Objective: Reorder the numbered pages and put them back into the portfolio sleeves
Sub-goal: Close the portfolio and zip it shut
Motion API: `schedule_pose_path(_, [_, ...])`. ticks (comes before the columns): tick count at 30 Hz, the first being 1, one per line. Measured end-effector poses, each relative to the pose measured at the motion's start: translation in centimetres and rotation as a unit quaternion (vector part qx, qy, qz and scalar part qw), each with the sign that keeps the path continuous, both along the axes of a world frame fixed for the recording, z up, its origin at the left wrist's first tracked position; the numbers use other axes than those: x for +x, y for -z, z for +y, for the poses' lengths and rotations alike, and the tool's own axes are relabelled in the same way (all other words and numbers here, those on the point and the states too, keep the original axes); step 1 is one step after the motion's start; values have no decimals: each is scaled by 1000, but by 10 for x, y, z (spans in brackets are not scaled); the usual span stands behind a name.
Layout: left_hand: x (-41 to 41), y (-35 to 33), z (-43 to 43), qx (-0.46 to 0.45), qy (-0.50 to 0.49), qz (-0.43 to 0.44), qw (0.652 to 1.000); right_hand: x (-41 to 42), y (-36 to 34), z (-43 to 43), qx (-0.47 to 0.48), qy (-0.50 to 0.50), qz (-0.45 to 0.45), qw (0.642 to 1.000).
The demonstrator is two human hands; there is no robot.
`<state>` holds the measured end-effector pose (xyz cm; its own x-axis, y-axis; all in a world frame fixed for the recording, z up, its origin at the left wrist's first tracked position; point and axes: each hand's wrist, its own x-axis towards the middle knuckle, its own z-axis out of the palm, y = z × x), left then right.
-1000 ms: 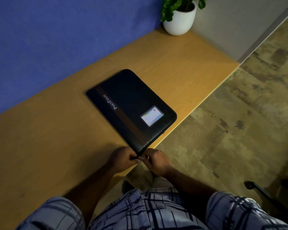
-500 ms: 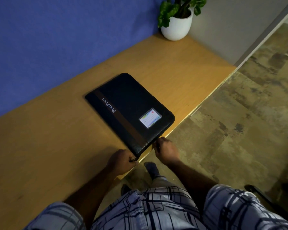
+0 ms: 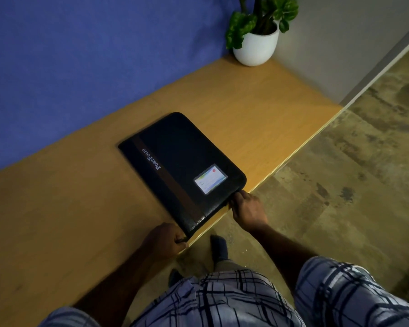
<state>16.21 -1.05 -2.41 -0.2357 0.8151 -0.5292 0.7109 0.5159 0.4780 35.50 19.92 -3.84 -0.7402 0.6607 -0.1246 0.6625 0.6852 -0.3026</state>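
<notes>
My left hand [image 3: 164,239] is clenched on the near corner of the closed portfolio [image 3: 182,166], which lies at the tabletop [image 3: 57,220] edge. My right hand [image 3: 247,210] pinches what I take for the zipper pull: drag it steadily round the rim (corner pinned). One portfolio, one potted plant [image 3: 257,38], no pages out.

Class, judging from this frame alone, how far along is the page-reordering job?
Done: nothing visible; the black portfolio lies closed on the desk. In hand: the left hand pinches its near corner, and the right hand grips its near edge, seemingly unzipping. Left: opening, reordering and re-sleeving pages, none visible.
</notes>
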Motion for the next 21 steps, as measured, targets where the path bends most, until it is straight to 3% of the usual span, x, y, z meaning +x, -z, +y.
schedule_pose_path(10, [2,-9,8,-48,0,-4,999,7,2,14,-16,-6,26,1000])
schedule_pose_path(13, [0,-29,18,-32,41,43,998,8,3,14,-29,-8,34,999])
schedule_pose_path(17, [9,-49,72,96,75,95,988,8,6,20,-51,-7,29,998])
schedule_pose_path(21, [29,-36,145,33,164,190,968,9,11,24,-42,-22,53,997])
